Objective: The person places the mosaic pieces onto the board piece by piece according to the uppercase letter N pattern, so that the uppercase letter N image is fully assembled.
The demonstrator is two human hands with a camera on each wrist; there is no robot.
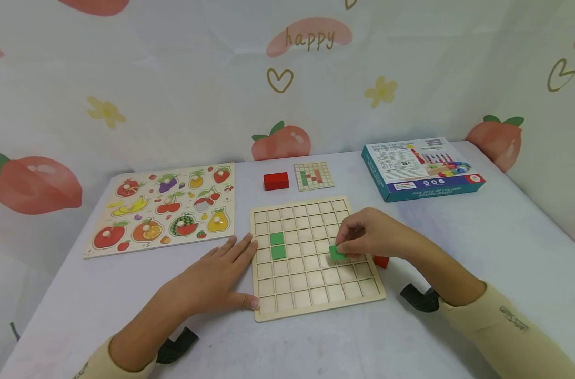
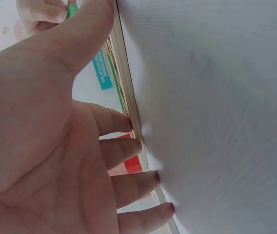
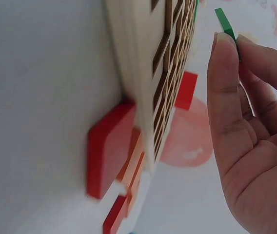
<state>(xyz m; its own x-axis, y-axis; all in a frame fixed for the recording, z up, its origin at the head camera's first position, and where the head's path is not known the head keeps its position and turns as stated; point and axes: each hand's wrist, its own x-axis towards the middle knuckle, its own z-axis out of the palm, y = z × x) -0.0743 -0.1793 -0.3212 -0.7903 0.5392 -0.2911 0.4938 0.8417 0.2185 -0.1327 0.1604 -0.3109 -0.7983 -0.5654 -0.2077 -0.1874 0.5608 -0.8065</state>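
A square wooden grid board [image 1: 311, 279] lies in the middle of the table, two green square tiles [image 1: 278, 246] set one above the other in its left part. My left hand [image 1: 216, 279] rests at the board's left edge, fingers straight and thumb spread, fingertips along the rim. My right hand [image 1: 370, 234] pinches another green tile [image 1: 336, 253] between thumb and forefinger over the board's right part. In the right wrist view this tile [image 3: 225, 23] is held above the grid. Red pieces [image 3: 110, 148] and orange ones [image 3: 132, 165] lie beside the board's right edge, mostly hidden by the right hand in the head view.
Behind the board are a red block [image 1: 275, 181] and a small pattern card [image 1: 314, 176] with green and red squares. A fruit peg puzzle [image 1: 159, 210] lies at the left. A flat game box [image 1: 422, 168] lies at the back right, before a printed cloth backdrop [image 1: 197, 79].
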